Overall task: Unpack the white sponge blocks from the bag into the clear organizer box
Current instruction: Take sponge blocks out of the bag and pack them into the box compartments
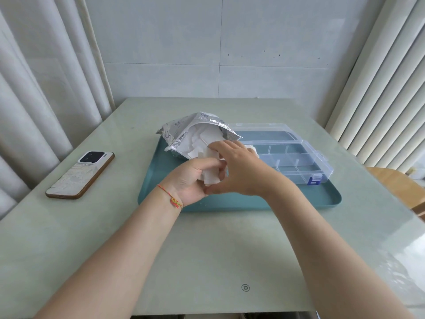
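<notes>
Pale green table [207,249] with a glossy top and a little round logo [245,287] near the front edge. Sitting straight on it: a teal tray [230,204] about in the middle, and a phone [80,174] lying camera-side up off to the left, well apart from the tray.

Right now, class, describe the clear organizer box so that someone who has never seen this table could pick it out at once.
Start at the teal tray in the middle of the pale green table. On its right half, beside the silver foil bag, lies the clear organizer box with its lid open. It alone is see-through, split by thin dividers, with a blue latch at its front.
</notes>
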Tool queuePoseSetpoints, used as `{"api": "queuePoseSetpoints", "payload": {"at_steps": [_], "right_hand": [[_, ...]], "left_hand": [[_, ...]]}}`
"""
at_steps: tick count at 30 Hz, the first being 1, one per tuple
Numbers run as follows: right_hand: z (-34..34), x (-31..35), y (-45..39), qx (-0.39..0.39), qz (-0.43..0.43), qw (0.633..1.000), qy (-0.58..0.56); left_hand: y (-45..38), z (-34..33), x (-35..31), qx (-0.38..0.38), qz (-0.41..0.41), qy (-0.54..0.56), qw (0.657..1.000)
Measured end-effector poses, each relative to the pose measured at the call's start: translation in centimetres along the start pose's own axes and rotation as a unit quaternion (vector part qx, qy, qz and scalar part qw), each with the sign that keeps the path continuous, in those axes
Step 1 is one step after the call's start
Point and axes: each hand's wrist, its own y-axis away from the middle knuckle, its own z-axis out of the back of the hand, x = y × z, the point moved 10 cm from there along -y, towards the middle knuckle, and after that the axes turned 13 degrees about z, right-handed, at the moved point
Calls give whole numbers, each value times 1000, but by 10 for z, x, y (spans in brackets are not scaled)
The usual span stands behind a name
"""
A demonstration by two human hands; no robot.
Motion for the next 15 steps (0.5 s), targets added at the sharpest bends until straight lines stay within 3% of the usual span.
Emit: {"api": "queuePoseSetpoints", "payload": {"at_steps": [3, 8, 11, 15], "right_hand": [[4, 6, 0, -28, 14, 999, -19], [5, 10, -2, -35, 25, 999, -25], [12, 10, -2, -67, 25, 997, -42], [7, 12, -1, -40, 26, 998, -44]], "left_hand": [[-3, 8, 2, -26, 6, 9, 1000], [-1, -6, -2, 25, -17, 15, 999], [-3, 2, 3, -6, 6, 2, 1000], [-6, 11, 5, -43, 16, 29, 999]]}}
